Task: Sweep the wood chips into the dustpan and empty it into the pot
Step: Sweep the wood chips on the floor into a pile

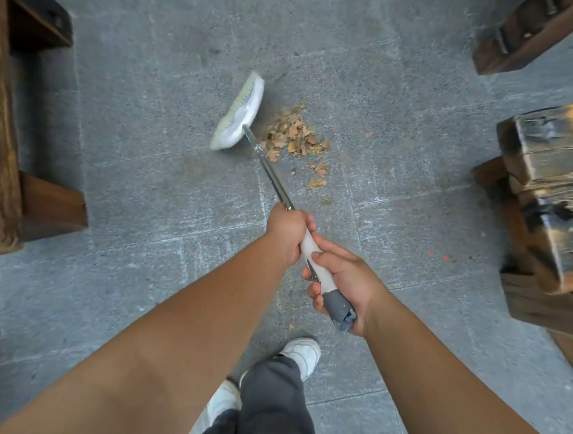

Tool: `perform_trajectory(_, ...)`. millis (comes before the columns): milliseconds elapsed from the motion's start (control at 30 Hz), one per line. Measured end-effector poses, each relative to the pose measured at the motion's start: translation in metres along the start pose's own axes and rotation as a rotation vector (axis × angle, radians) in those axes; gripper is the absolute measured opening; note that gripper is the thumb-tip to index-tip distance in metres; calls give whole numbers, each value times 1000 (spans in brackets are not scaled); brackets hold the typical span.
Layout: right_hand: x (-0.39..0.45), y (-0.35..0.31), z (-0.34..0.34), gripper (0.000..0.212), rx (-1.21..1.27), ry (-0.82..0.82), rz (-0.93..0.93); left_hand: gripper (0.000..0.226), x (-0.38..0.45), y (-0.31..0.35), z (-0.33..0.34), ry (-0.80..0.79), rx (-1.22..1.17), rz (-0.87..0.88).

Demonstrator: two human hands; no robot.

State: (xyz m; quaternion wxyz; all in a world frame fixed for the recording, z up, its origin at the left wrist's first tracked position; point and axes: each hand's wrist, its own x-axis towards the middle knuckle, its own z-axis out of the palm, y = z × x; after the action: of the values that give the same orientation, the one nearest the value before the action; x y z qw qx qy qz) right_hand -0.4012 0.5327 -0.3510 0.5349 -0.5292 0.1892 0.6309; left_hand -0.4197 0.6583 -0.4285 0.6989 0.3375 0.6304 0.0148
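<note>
Broom (269,168) head far-left, beside chips (294,135)

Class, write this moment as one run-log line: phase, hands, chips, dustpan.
phase: sweeping | hands: left hand and right hand grip broom handle | chips: wood chips piled beside brush head | dustpan: not in view

Both bare forearms extended forward and down, converging. Left hand (285,232) ahead, fist closed around the broom handle (305,245). Right hand (340,282) just behind, fingers wrapped over the handle's end, thumb on top.
</note>
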Motion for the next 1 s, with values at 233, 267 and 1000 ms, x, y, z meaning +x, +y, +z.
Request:
perform_trajectory(233, 19, 86, 62, 42, -126, -75, 56, 16, -3, -32, -117, 101, -90, -10)
perform_trajectory(267, 19, 99, 71, 43, -157, -80, 74, 15, -5, -40, -136, 117, -103, -20)
perform_trajectory(1000, -23, 237, 88, 9, -666, -325, 485, 14, -91, -213, -263, 595, -467, -94)
